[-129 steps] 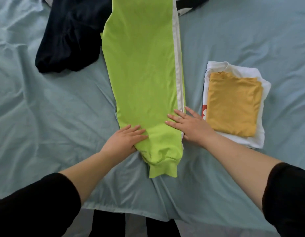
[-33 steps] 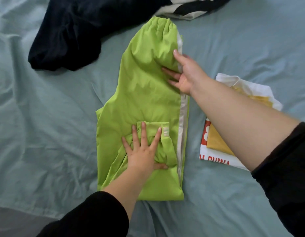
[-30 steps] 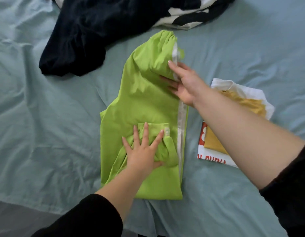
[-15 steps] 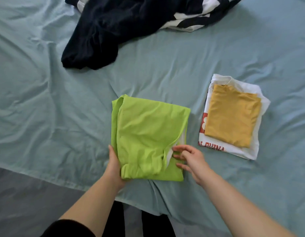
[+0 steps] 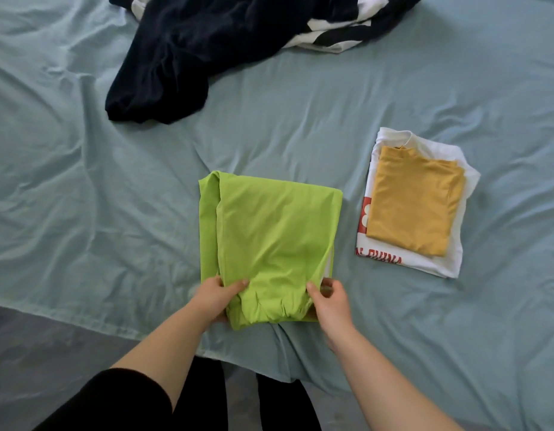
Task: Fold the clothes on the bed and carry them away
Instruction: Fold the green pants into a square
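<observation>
A lime-green garment (image 5: 271, 231) lies folded into a rough square near the front edge of the bed (image 5: 82, 197). My left hand (image 5: 215, 298) grips its near left corner, thumb on top. My right hand (image 5: 330, 298) grips the near right corner in the same way. To the right sits a folded mustard-yellow top (image 5: 414, 199) on a folded white T-shirt (image 5: 456, 259) with red print. At the back lie an unfolded dark navy garment (image 5: 182, 57) and a black-and-white striped one (image 5: 341, 29).
The bed carries a wrinkled pale blue sheet, and its front edge runs from lower left towards the middle. Grey floor (image 5: 36, 353) shows below that edge, with my dark-clad legs (image 5: 238, 399) against it.
The long green garment was folded up into a square. Both hands came back to its near edge and now grip the two near corners.
</observation>
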`<state>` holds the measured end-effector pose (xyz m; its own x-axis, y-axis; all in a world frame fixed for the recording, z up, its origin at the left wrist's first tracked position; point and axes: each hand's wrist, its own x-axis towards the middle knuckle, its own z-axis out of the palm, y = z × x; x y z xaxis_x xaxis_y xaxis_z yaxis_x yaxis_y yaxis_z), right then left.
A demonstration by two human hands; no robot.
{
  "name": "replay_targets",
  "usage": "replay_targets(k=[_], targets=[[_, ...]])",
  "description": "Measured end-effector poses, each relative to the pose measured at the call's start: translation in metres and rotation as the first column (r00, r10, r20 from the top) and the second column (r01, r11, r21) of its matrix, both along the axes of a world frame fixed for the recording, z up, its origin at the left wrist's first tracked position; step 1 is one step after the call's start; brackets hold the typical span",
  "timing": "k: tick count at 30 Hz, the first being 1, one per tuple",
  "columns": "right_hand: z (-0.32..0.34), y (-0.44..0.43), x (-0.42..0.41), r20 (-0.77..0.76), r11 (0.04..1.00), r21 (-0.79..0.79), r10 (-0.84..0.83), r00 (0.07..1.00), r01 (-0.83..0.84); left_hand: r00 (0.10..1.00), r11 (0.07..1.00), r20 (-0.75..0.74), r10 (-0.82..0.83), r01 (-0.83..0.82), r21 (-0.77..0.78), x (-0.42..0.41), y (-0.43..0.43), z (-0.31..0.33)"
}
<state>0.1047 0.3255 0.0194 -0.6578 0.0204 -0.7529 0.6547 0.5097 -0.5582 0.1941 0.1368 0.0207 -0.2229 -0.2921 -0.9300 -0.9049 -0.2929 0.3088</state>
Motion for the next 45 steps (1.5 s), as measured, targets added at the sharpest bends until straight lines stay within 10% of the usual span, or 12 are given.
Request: replay_targets(k=[3,7,13,17,21,24,27,31,33,36,45], targets=[[0.004,0.017,-0.009,-0.318,0.952,0.264,0.236,0.918,-0.154,0.933,0.744,0.096,-0.346,0.335,-0.578,-0.005,-0.008,0.012],[0.008,-0.015,-0.021,-0.565,0.707,0.485,0.703,0.432,-0.515,0.675,0.268,-0.057,-0.736,0.213,-0.939,-0.035,0.011,0.016],[-0.039,-0.030,-0.064,0.035,-0.003,0.678,0.999,0.028,-0.735,0.213,0.099,0.141,-0.967,0.823,-0.560,-0.061,-0.025,-0.053],[-0.039,-0.019,-0.045,-0.066,0.096,0.628,0.995,0.070,-0.773,0.214,0.124,0.073,-0.974,0.776,-0.619,-0.044,-0.025,-0.056],[-0.026,0.013,-0.034,0.108,-0.070,0.532,0.994,-0.014,-0.844,-0.011,-0.153,0.280,-0.960,0.858,-0.490,0.012,-0.041,-0.051],[-0.013,0.000,-0.044,-0.038,0.142,0.444,0.989,0.140,-0.885,0.034,-0.078,0.222,-0.974,0.874,-0.479,0.010,-0.047,-0.041],[-0.003,0.005,-0.048,-0.405,0.656,0.461,0.754,0.517,-0.598,0.277,0.136,0.130,-0.952,0.763,-0.632,0.012,-0.045,-0.026],[-0.016,0.013,-0.036,-0.114,0.953,0.218,0.239,0.964,-0.211,0.775,0.670,-0.053,-0.630,0.508,-0.541,0.022,-0.035,-0.011],[-0.021,0.007,-0.030,0.000,0.989,0.132,0.073,0.997,-0.072,0.956,0.883,-0.144,-0.255,0.169,-0.438,0.013,-0.024,-0.012],[-0.020,-0.012,-0.025,0.101,0.999,0.018,-0.041,0.994,0.040,0.963,0.949,-0.196,0.188,-0.229,-0.218,-0.004,-0.007,-0.020],[0.033,-0.116,0.005,-0.158,0.996,0.019,0.089,0.983,-0.087,0.917,0.949,-0.392,0.070,-0.182,-0.256,0.006,-0.099,0.012]])
